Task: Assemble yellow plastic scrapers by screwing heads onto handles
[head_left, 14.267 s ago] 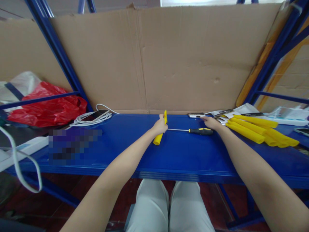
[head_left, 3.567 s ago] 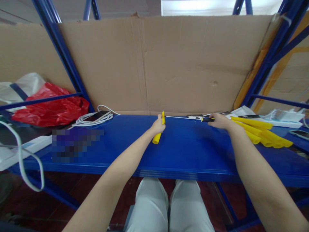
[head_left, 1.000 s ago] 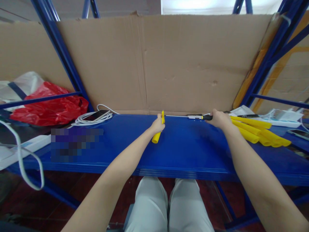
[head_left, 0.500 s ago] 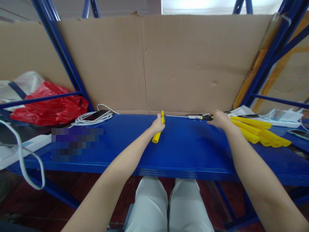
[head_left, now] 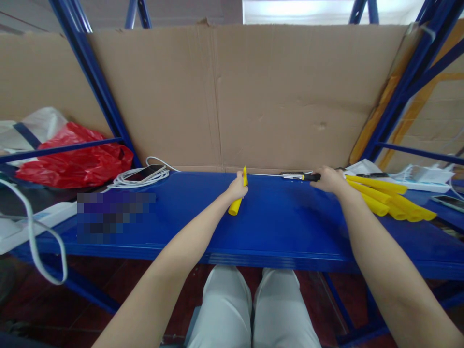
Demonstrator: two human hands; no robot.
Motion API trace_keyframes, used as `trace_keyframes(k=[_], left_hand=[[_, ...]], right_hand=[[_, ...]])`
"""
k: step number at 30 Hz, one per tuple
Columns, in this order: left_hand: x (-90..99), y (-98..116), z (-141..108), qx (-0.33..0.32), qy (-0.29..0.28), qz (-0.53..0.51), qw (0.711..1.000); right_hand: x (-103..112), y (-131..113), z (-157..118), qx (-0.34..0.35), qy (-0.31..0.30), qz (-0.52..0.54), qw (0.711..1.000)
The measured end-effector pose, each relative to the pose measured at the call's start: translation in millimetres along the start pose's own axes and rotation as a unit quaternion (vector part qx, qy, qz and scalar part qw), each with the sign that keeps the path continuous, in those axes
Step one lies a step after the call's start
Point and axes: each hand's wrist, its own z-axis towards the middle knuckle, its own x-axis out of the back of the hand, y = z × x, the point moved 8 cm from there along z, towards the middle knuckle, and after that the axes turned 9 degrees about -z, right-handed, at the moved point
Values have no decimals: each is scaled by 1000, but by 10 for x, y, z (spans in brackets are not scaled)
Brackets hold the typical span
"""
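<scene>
My left hand (head_left: 238, 186) is closed around a yellow tube (head_left: 235, 208). One end of the tube points toward me, and a thin yellow part stands up above my fingers. At the back of the blue table, my right hand (head_left: 330, 180) grips the black end of a screwdriver (head_left: 310, 177) with a yellow band. Alongside it lies another dark handle (head_left: 292, 175), from which a thin metal shaft runs left toward my left hand. Whether that shaft touches the tube, I cannot tell. Several yellow tubes (head_left: 398, 200) lie in a pile to the right of my right hand.
A cardboard sheet (head_left: 290, 96) closes off the back, between blue metal posts (head_left: 90, 72). On the left are a red plastic bag (head_left: 78, 157), a coiled white cable (head_left: 141, 180) with a phone, and a power strip (head_left: 43, 222). Another phone (head_left: 449, 202) lies far right.
</scene>
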Motion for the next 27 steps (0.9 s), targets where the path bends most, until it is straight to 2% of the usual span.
trace_keyframes(k=[6, 16, 21, 27], left_hand=[[-5, 13, 2, 1, -3, 9, 1000], [-4, 17, -27, -4, -3, -4, 1000], [-2, 13, -24, 1, 0, -1, 1000], [-5, 16, -18, -7, -2, -9, 1000]], right_hand=[[-14, 1, -5, -28, -23, -12, 999], [-72, -27, 14, 20, -35, 1, 999], [-27, -20, 17, -7, -16, -22, 1000], [-57, -31, 6, 0, -42, -9, 999]])
